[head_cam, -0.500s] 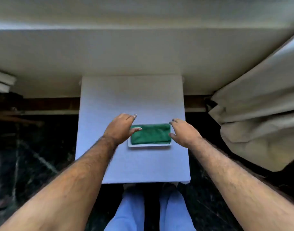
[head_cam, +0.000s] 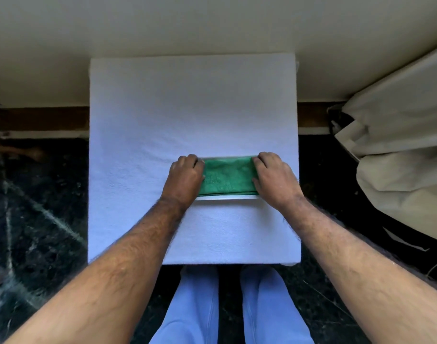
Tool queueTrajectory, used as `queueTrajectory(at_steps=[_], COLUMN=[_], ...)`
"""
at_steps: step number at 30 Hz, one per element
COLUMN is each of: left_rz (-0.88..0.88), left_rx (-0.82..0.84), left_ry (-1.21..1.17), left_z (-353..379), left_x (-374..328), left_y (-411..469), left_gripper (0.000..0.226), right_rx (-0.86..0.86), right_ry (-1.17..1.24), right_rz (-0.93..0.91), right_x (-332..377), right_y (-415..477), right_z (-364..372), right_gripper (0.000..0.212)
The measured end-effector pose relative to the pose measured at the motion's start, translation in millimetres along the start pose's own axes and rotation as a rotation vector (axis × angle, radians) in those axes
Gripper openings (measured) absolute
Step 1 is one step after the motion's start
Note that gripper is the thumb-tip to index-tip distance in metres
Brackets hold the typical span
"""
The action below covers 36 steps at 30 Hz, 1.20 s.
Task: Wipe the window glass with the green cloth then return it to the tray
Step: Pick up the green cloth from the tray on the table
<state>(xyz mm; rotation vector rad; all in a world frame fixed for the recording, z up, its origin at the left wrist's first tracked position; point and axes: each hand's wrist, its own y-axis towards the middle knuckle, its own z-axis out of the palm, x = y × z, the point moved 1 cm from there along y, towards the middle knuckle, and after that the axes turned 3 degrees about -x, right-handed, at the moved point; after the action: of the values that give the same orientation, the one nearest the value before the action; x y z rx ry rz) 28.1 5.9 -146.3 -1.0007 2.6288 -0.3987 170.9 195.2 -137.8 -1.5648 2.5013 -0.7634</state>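
A folded green cloth (head_cam: 227, 176) lies flat in a shallow white tray (head_cam: 227, 198) on a small table draped in white fabric (head_cam: 192, 103). My left hand (head_cam: 185, 178) grips the cloth's left end, fingers curled over its edge. At the opposite end, my right hand (head_cam: 274, 180) holds the right edge the same way. Both hands cover the tray's short sides. No window glass shows in this view.
A cream wall or ledge (head_cam: 212, 26) runs behind the table. Beige curtains (head_cam: 398, 145) hang bunched at the right. Dark marble floor (head_cam: 38, 207) surrounds the table, and my legs in blue trousers (head_cam: 227, 306) are below its front edge.
Both hands have moved in from beside the tray and closed on the two ends of the green cloth. My head has tilted down and closer.
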Motion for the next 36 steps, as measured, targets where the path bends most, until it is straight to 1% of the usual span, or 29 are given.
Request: queueTrajectory(at_steps=[2, 4, 9, 12, 15, 18, 19, 23, 25, 27, 29, 31, 33, 36], left_rz=[-0.068, -0.121, -0.203, -0.231, -0.353, -0.380, -0.379, -0.353, -0.325, -0.334, -0.377, -0.395, -0.361, -0.249], left_rx=[-0.012, 0.000, 0.061, 0.107, 0.130, 0.137, 0.130, 0.063, 0.030, -0.045, -0.134, -0.204, -0.213, -0.215], left_ry=[0.010, 0.020, -0.020, -0.131, -0.301, -0.414, -0.438, -0.470, -0.472, -0.532, -0.668, -0.874, -1.051, -1.145], left_z=[4.4, 5.2, -5.2, -21.7, -42.0, -70.6, -82.3, -139.1, -168.6, -202.9, -240.1, -278.1, -318.8, -375.9], left_x=[-3.5, -7.3, -10.4, -9.9, -8.9, -9.3, -9.3, -8.1, -7.9, -9.5, -10.2, -7.9, -7.6, -12.1], left_y=[4.1, 8.3, 18.6, 18.1, 14.8, 11.4, 12.3, 14.6, 15.0, 12.2, 8.9, 4.6, -4.7, -7.9], left_gripper=[0.036, 0.032, 0.029, 0.024, 0.015, 0.024, 0.027, 0.022, 0.021, 0.018, 0.015, 0.018, 0.021, 0.031], right_rx=[-0.056, -0.078, -0.045, -0.011, 0.048, 0.074, 0.070, 0.034, 0.005, -0.040, -0.110, -0.185, -0.260, -0.379], right_ry=[-0.037, -0.054, -0.034, 0.015, 0.067, 0.081, 0.090, 0.142, 0.137, 0.144, 0.171, 0.252, 0.363, 0.444], right_rz=[0.006, 0.022, 0.086, 0.108, 0.106, 0.132, 0.140, 0.140, 0.102, 0.087, 0.070, 0.035, 0.012, -0.014], right_x=[1.2, 3.8, 8.8, 9.1, 8.7, 10.5, 10.7, 17.0, 21.1, 24.1, 24.7, 25.0, 27.4, 32.5], right_y=[6.1, 11.6, 17.5, 16.1, 11.6, 2.0, 0.7, -2.3, -3.9, -12.0, -18.1, -22.8, -32.9, -42.3], right_z=[4.4, 5.6, 1.2, -15.9, -39.6, -69.0, -80.5, -142.3, -176.6, -213.7, -249.7, -286.4, -325.1, -381.1], right_gripper=[0.041, 0.033, 0.035, 0.033, 0.025, 0.027, 0.028, 0.039, 0.036, 0.033, 0.029, 0.026, 0.025, 0.022])
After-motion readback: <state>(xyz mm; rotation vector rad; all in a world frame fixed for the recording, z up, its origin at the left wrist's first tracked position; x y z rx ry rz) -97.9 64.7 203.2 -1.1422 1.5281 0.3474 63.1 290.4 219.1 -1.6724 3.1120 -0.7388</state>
